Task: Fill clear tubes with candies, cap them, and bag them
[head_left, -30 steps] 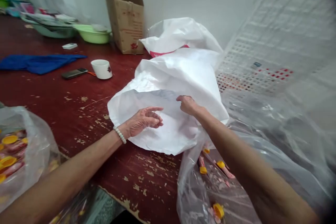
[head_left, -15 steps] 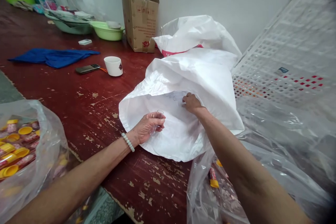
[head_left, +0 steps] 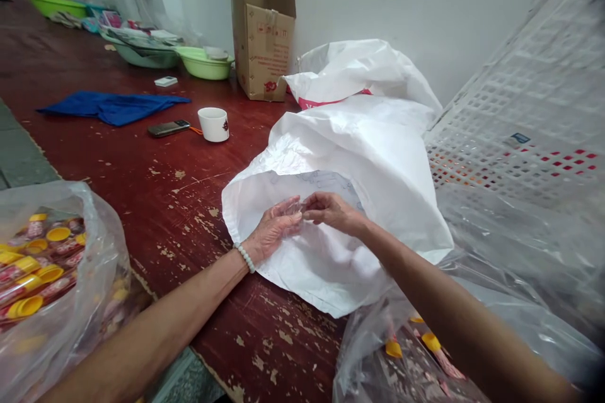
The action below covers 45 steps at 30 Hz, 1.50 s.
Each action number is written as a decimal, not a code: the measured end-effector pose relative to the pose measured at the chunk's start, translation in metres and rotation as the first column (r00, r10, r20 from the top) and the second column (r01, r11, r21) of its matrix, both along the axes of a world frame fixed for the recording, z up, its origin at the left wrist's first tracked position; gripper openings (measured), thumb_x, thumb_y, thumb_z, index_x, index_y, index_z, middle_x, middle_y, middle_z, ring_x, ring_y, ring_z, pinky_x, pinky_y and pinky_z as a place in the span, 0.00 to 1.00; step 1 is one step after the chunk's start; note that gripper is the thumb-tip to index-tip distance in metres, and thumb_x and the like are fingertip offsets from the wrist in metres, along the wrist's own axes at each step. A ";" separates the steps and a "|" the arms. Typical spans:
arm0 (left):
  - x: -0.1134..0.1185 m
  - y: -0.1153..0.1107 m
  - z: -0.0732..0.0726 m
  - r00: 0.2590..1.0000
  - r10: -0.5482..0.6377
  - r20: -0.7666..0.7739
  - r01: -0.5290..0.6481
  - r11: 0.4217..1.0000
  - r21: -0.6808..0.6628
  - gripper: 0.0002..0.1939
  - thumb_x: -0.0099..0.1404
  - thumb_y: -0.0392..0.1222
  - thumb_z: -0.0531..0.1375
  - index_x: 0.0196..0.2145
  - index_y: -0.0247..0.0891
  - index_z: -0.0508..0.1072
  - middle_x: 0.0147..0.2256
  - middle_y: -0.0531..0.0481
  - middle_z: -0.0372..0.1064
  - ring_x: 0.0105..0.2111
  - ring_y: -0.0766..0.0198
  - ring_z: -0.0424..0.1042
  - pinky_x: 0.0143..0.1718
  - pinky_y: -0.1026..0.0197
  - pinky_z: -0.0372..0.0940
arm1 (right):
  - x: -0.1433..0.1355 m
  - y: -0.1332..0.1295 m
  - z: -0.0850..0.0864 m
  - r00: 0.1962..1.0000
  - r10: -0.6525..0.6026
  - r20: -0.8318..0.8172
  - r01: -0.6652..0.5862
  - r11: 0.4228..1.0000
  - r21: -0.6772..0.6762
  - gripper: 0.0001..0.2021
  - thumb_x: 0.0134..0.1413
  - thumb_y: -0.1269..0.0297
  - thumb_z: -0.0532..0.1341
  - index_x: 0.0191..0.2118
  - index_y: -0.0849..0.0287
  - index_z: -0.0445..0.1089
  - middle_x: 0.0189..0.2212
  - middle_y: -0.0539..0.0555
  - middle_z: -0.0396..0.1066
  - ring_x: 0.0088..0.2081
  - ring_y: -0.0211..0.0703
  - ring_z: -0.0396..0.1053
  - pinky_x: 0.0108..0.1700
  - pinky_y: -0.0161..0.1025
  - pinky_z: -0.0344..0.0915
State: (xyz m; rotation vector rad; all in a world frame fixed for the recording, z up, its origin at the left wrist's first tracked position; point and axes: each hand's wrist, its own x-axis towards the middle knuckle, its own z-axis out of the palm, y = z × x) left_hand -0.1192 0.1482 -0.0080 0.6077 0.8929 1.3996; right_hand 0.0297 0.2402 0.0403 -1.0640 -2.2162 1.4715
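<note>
My left hand (head_left: 270,230), with a pale bead bracelet at the wrist, is closed round a small clear plastic piece (head_left: 295,208) whose exact kind I cannot make out. Right beside it, my right hand (head_left: 331,211) has its fingertips pinched together at that piece; anything else in them is hidden. Both hands are in the mouth of a large white woven sack (head_left: 354,145) lying on its side. Faint outlines of clear pieces show deeper inside the sack.
The worn red table (head_left: 198,201) bears a white cup (head_left: 213,124), phone (head_left: 169,128), blue cloth (head_left: 111,107), basins (head_left: 205,64) and cardboard box (head_left: 269,53). Yellow-capped tubes fill a plastic bag (head_left: 101,220) at left; another bag (head_left: 363,352) lies at right below a white crate (head_left: 520,107).
My right hand has come out from deeper in the sack, moving left and nearer to meet my left hand. The left hand still holds the clear piece. The view has shifted slightly.
</note>
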 end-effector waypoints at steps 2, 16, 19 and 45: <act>-0.002 0.000 -0.001 0.998 -0.059 0.012 0.059 0.997 0.050 0.31 0.48 0.38 0.70 0.52 0.40 0.70 0.49 0.43 0.68 0.41 0.59 0.71 0.37 0.58 0.67 | -0.003 -0.010 -0.003 0.998 0.044 -0.038 -0.043 0.999 0.013 0.11 0.47 0.62 0.64 0.35 0.62 0.67 0.29 0.51 0.70 0.29 0.35 0.67 0.31 0.33 0.63; -0.022 0.003 0.005 0.908 -0.090 0.410 0.179 0.967 -0.183 0.11 0.59 0.32 0.61 0.41 0.31 0.73 0.35 0.43 0.73 0.34 0.57 0.75 0.41 0.49 0.71 | -0.005 -0.028 -0.011 0.976 0.215 0.031 -0.159 0.610 0.776 0.08 0.55 0.73 0.55 0.41 0.58 0.67 0.41 0.56 0.69 0.39 0.39 0.68 0.39 0.36 0.65; -0.027 0.003 0.003 0.896 -0.147 0.418 0.255 0.942 -0.216 0.09 0.56 0.28 0.62 0.38 0.29 0.73 0.34 0.42 0.74 0.34 0.53 0.76 0.39 0.50 0.72 | -0.004 -0.018 -0.009 0.948 0.282 0.148 -0.296 0.611 0.734 0.13 0.53 0.78 0.52 0.40 0.58 0.69 0.41 0.54 0.71 0.40 0.38 0.69 0.41 0.34 0.65; -0.003 -0.024 0.008 0.989 -0.050 0.141 0.044 0.998 0.045 0.31 0.42 0.25 0.70 0.45 0.38 0.72 0.39 0.50 0.70 0.34 0.67 0.72 0.39 0.64 0.66 | -0.001 -0.049 0.021 0.987 -0.160 -0.028 0.161 0.939 0.305 0.16 0.52 0.58 0.60 0.45 0.60 0.66 0.34 0.52 0.70 0.31 0.36 0.67 0.33 0.34 0.64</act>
